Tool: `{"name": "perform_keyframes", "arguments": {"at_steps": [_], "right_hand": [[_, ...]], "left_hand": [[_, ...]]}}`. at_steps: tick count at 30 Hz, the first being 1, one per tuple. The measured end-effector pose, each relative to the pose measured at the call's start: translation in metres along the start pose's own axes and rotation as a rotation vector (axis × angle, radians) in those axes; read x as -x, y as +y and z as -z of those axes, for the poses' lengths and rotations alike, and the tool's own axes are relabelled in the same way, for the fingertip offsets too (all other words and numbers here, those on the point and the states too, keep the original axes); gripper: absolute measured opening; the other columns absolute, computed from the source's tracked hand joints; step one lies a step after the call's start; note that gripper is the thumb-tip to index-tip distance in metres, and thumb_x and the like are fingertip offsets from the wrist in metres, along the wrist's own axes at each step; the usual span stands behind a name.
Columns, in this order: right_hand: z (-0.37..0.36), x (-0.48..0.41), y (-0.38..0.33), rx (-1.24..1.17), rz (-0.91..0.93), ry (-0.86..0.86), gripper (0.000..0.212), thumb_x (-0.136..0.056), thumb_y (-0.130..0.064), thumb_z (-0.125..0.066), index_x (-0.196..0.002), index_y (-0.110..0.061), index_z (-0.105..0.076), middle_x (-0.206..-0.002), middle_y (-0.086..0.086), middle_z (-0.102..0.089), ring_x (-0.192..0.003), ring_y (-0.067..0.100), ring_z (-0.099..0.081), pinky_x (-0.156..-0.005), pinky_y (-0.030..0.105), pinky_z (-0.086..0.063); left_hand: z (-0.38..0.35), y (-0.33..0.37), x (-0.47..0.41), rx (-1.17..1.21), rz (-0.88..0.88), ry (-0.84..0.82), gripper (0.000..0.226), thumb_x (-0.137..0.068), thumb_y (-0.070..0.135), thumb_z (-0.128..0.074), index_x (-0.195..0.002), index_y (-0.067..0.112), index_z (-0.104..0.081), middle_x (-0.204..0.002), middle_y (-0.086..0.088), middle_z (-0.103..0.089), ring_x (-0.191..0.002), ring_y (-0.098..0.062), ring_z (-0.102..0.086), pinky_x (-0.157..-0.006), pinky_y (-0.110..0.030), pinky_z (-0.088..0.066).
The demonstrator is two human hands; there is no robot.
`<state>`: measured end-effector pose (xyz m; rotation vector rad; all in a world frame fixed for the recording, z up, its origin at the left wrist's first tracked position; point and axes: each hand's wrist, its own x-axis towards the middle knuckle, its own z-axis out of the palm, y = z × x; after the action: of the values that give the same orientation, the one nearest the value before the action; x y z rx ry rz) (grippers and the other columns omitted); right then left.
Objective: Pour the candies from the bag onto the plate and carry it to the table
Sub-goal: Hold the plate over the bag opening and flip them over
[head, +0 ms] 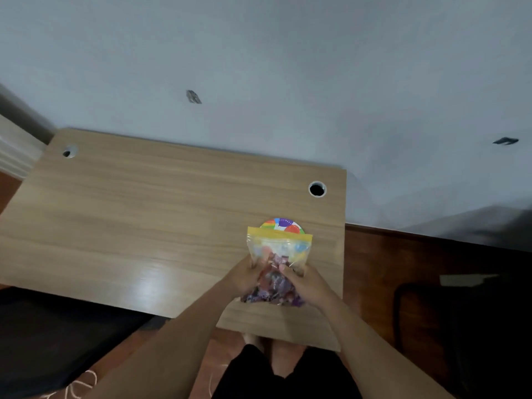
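A clear zip bag (278,246) with a yellow seal strip is held over the right part of the wooden desk (144,220). Purple and red wrapped candies (273,289) fill its near end. My left hand (243,276) grips the bag's left side and my right hand (306,283) grips its right side, both around the middle. Behind the bag, a paper plate (283,224) with a colourful rim lies on the desk; the bag hides most of it. The seal strip looks closed.
Two round cable holes (317,189) (69,152) are set in the desk's far corners. A pale wall rises right behind the desk. Dark shapes stand on the reddish floor (388,272) to the left and right of the desk.
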<state>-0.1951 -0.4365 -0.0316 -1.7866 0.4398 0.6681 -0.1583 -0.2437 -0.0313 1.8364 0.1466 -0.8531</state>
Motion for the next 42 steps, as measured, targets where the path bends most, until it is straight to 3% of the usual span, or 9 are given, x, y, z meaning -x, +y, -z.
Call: {"name": "perform_keyframes", "arguments": {"at_steps": [2,4,9,16,22,27,29,35,42], "right_hand": [[-0.002,-0.01,0.008,0.051,-0.033,0.008,0.041,-0.108,-0.039,-0.064,-0.108,0.001,-0.075,-0.105,0.019,-0.083,-0.101,0.03,-0.079,-0.095,0.046,-0.058],[-0.001,-0.02,0.016,0.112,-0.05,0.001,0.045,-0.109,-0.037,-0.063,-0.094,0.004,-0.07,-0.087,0.015,-0.078,-0.084,0.025,-0.072,-0.076,0.039,-0.05],[0.001,-0.034,0.025,0.191,-0.137,-0.031,0.052,-0.108,-0.038,-0.063,-0.092,0.011,-0.068,-0.075,0.018,-0.064,-0.074,0.022,-0.058,-0.069,0.035,-0.038],[0.001,-0.047,0.036,0.256,-0.215,-0.028,0.043,-0.107,-0.043,-0.062,-0.071,-0.019,-0.061,-0.061,-0.005,-0.059,-0.059,0.01,-0.055,-0.058,0.027,-0.039],[0.0,-0.048,0.036,0.224,-0.231,-0.051,0.035,-0.106,-0.045,-0.062,-0.105,-0.014,-0.079,-0.092,0.011,-0.077,-0.083,0.026,-0.069,-0.073,0.03,-0.046],[0.001,-0.048,0.04,0.234,-0.256,-0.02,0.041,-0.106,-0.051,-0.06,-0.079,-0.021,-0.069,-0.045,-0.005,-0.063,-0.052,0.013,-0.064,-0.057,0.024,-0.049],[0.0,-0.047,0.04,0.243,-0.266,-0.006,0.043,-0.105,-0.054,-0.06,-0.08,-0.02,-0.069,-0.043,-0.004,-0.06,-0.047,0.008,-0.06,-0.05,0.022,-0.044],[0.0,-0.043,0.044,0.189,-0.225,-0.025,0.041,-0.105,-0.048,-0.062,-0.107,-0.013,-0.082,-0.09,0.009,-0.08,-0.084,0.025,-0.074,-0.074,0.031,-0.05],[0.002,-0.04,0.046,0.221,-0.248,-0.008,0.043,-0.105,-0.05,-0.062,-0.092,-0.014,-0.079,-0.04,-0.006,-0.06,-0.052,0.009,-0.06,-0.063,0.029,-0.047]], "left_hand": [[-0.002,-0.003,-0.006,-0.007,-0.023,-0.011,0.04,-0.117,0.022,-0.038,-0.146,0.001,-0.056,-0.102,0.01,-0.07,-0.096,-0.005,-0.062,-0.071,-0.007,-0.052],[-0.004,-0.009,-0.012,-0.013,-0.009,-0.026,0.04,-0.117,0.024,-0.037,-0.15,0.007,-0.053,-0.121,-0.003,-0.071,-0.107,-0.012,-0.066,-0.077,-0.001,-0.051],[-0.014,-0.023,-0.03,-0.111,0.189,-0.057,0.043,-0.116,0.033,-0.038,-0.129,0.002,-0.066,-0.107,-0.023,-0.081,-0.058,-0.003,-0.068,-0.061,-0.018,-0.05],[-0.018,-0.031,-0.043,-0.193,0.257,-0.018,0.044,-0.113,0.033,-0.047,-0.125,-0.002,-0.07,-0.124,-0.034,-0.074,-0.119,-0.048,-0.07,-0.08,-0.034,-0.047],[-0.018,-0.035,-0.043,-0.178,0.283,-0.014,0.048,-0.111,0.039,-0.052,-0.121,-0.002,-0.074,-0.119,-0.028,-0.077,-0.113,-0.041,-0.074,-0.084,-0.034,-0.051],[-0.016,-0.034,-0.039,-0.171,0.307,-0.01,0.046,-0.109,0.041,-0.054,-0.117,0.001,-0.076,-0.089,-0.015,-0.072,-0.066,-0.023,-0.065,-0.06,-0.027,-0.051],[-0.016,-0.034,-0.037,-0.171,0.31,-0.002,0.042,-0.108,0.04,-0.055,-0.107,0.004,-0.077,-0.084,-0.007,-0.072,-0.071,-0.021,-0.067,-0.056,-0.024,-0.049],[-0.016,-0.033,-0.03,-0.14,0.28,0.005,0.056,-0.106,0.05,-0.058,-0.111,-0.003,-0.075,-0.088,-0.019,-0.074,-0.076,-0.024,-0.064,-0.074,-0.032,-0.047],[-0.016,-0.035,-0.029,-0.157,0.284,-0.014,0.035,-0.105,0.039,-0.063,-0.1,0.006,-0.074,-0.074,-0.002,-0.069,-0.06,-0.012,-0.059,-0.062,-0.027,-0.045]]}}
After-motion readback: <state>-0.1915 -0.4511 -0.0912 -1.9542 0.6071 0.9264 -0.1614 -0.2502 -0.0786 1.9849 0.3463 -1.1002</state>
